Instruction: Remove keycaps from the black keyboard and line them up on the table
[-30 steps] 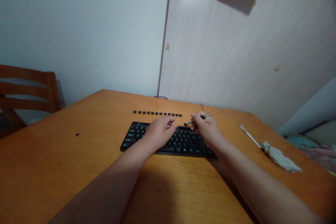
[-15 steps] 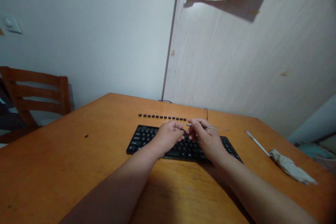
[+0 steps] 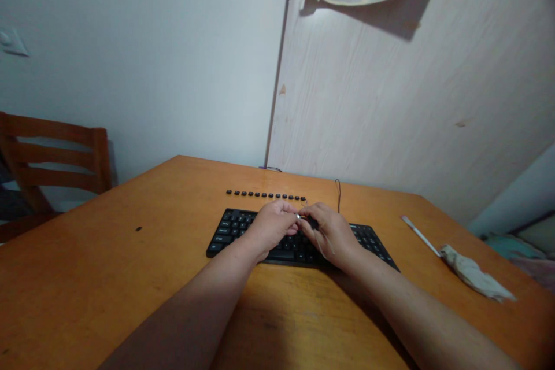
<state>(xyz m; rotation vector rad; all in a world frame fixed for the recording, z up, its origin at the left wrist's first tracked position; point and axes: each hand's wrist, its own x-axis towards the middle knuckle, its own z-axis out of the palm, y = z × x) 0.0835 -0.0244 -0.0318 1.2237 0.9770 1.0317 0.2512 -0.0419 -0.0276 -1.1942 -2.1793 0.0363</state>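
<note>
A black keyboard lies on the wooden table under both my hands. Over its middle, my left hand is closed in a pinch; what its fingertips hold is too small and covered to make out. My right hand is closed too, its fingertips against those of the left. It grips a thin tool with a shiny metal tip, most of it hidden by the fingers. Behind the keyboard runs a straight row of small black keycaps.
A small black piece lies alone at the left. On the right are a thin white stick-like brush and a crumpled pale cloth. A black cable runs behind the keyboard. A wooden chair stands at the left.
My right hand has turned and closed in on the left, bringing the tool's tip to the left fingertips. The left hand stays in its pinch. The view has shifted slightly.
</note>
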